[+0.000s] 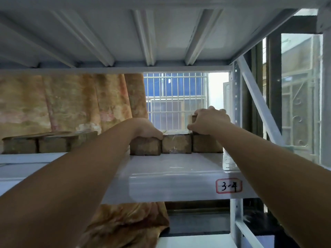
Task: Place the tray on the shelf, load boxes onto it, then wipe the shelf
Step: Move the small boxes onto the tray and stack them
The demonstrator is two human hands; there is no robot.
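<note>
On the shelf (pixel 179 169), left hand (pixel 148 130) and right hand (pixel 209 122) clasp boxes (pixel 145 146) (long axes rearward).

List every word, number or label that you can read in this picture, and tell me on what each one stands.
"3-4": handwritten in black on a white sticker with a red border, stuck on the front edge of the shelf.
Brown boxes on the shelf: no print can be read on their fronts.
Nothing else in view carries readable text.
</note>
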